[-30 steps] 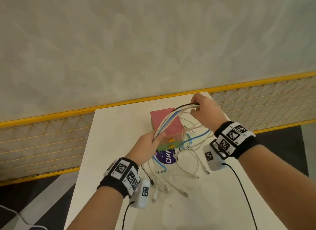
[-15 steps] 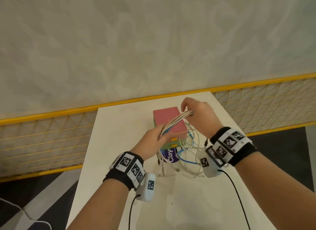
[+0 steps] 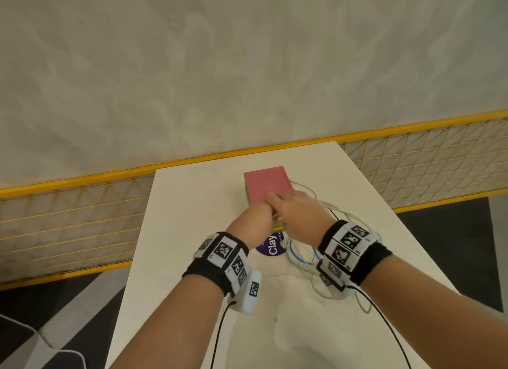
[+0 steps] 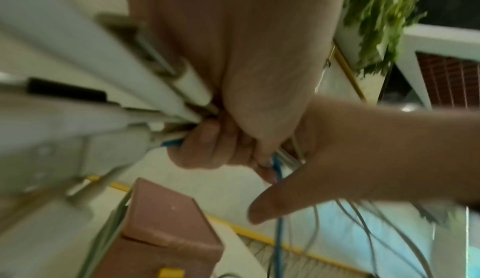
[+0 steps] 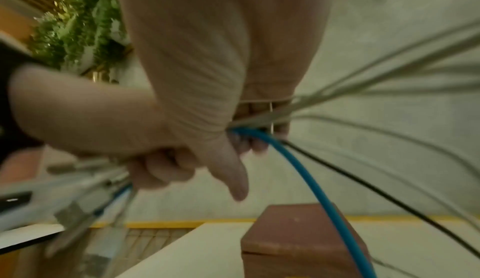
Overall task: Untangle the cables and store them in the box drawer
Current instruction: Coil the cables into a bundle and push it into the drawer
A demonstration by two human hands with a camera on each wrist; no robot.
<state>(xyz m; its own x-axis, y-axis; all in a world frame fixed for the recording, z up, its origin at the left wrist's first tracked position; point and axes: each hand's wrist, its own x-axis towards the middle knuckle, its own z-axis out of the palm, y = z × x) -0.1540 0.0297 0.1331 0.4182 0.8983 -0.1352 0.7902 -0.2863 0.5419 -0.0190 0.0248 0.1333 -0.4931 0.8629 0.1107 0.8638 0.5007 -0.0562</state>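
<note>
A small box with a pink lid, green body and yellow drawer knobs stands mid-table. Both hands meet above its front edge. My left hand curls round the plug ends of a cable bundle; the white connectors fan out from its fist. My right hand sits against it, fingers wrapped round the same bundle with the thumb free. From that grip a blue cable, a black cable and several white ones trail away. Loose loops lie on the table under my right wrist.
A purple round "Clay" sticker lies on the white table just in front of the box. A yellow-framed mesh fence runs behind and beside the table. Green foliage shows in the wrist views.
My right hand has slid left and down along the bundle until it meets my left hand. The stretched span of cables has closed up, and the slack now loops on the table at the right.
</note>
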